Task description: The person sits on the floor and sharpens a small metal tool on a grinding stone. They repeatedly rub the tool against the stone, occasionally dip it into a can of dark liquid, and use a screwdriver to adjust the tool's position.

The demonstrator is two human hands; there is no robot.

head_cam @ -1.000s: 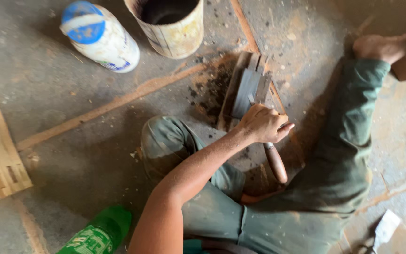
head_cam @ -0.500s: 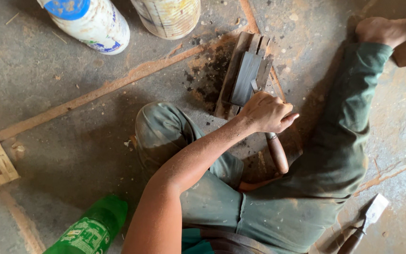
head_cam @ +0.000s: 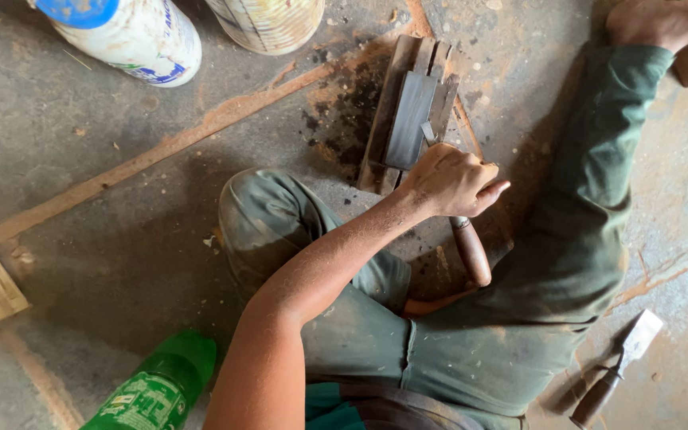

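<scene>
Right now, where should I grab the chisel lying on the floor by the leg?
Take the spare chisel by its brown wooden handle, coming from the handle end, nearest the picture's bottom. It lies flat and its wide metal blade points up and away, so your hand stays off the edge.

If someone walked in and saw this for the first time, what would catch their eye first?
First, the left hand at centre, closed around a chisel whose brown wooden handle points back toward the person, its tip on a dark sharpening stone set in a wooden block on the floor. Next, the green trouser legs folded around it. A second chisel lies at lower right, a green bottle at lower left.
</scene>
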